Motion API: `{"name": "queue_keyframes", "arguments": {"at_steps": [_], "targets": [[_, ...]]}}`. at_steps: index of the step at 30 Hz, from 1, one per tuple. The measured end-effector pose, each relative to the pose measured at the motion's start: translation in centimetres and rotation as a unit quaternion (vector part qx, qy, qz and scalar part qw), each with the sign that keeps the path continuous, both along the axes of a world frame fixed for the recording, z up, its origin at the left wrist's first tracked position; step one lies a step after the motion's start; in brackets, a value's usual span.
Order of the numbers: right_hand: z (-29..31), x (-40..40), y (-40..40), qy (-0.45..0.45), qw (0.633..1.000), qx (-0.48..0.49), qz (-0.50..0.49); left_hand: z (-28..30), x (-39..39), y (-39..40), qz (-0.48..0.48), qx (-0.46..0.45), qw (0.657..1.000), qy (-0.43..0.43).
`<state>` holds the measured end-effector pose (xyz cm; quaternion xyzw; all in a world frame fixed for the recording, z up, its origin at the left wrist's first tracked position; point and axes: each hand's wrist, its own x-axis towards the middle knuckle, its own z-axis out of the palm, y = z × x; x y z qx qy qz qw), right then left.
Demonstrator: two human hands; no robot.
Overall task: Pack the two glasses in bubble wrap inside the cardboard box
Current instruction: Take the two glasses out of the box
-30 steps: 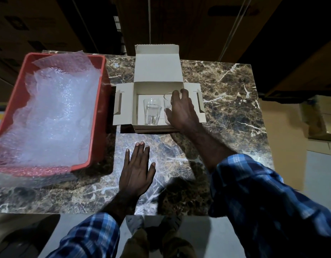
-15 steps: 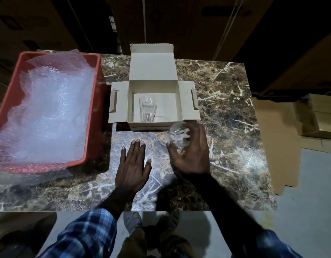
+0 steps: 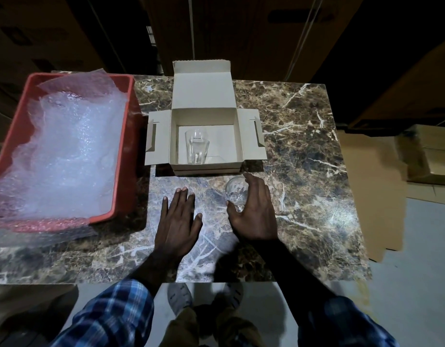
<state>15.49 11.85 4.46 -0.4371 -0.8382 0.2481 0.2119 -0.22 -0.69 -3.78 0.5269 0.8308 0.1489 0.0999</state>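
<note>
Two glasses, both bare, no wrap on either. One glass point(image 3: 197, 146) stands upright inside the cardboard box point(image 3: 206, 169), left of the box's middle. The second glass point(image 3: 236, 191) is out of the box, on the desk point(image 3: 304, 151) just in front of the box's near wall, toward its right corner; it looks tilted or on its side, mouth toward the camera, can't tell exactly.

My right hand point(image 3: 254, 211) is the working grip: fingers curve around the right side of that second glass, thumb on its near side, so it holds the glass loosely, not clamped tight. My left hand point(image 3: 177, 219) lies flat on the desk, fingers straight and spread, holding nothing, in front of the box's left half.

Box lid stands open at the far side, both side flaps folded out flat. Left of the box sits a red tray point(image 3: 127, 136) piled with bubble wrap point(image 3: 66, 151), touching or nearly touching the box's left flap; some wrap hangs over the tray's near edge.

Progress, my judgement: early. Nothing wrapped, no wrap pulled from the tray, nothing lining the box. Left to do: take a sheet, wrap the glass in hand, wrap the one in the box too, seat both inside, probably close the flaps.
</note>
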Motion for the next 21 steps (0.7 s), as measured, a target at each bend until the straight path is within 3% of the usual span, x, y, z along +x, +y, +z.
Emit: {"name": "queue_keyframes", "arguments": {"at_steps": [3,8,13,15,18,21], "targets": [[-0.2,0.0,0.2,-0.017,1.0,-0.014,-0.006,1.0,0.2,0.6,-0.004,0.049,0.998,0.028],[-0.3,0.1,0.2,-0.026,0.997,-0.078,-0.014,4.8,0.0,3.2,0.004,0.224,0.973,0.061],[-0.2,0.2,0.2,-0.019,0.993,-0.114,-0.02,8.6,-2.3,8.7,0.0,0.283,0.958,0.047],[0.0,0.2,0.1,-0.016,0.992,-0.125,-0.025,10.0,-3.2,11.5,0.018,0.253,0.967,0.029],[0.0,0.1,0.1,-0.017,0.992,-0.126,-0.026,10.3,-5.0,15.2,0.06,0.09,0.994,-0.019],[0.1,0.2,0.0,-0.018,0.992,-0.126,-0.019,9.4,-6.7,17.4,0.086,-0.046,0.995,-0.018]]}}
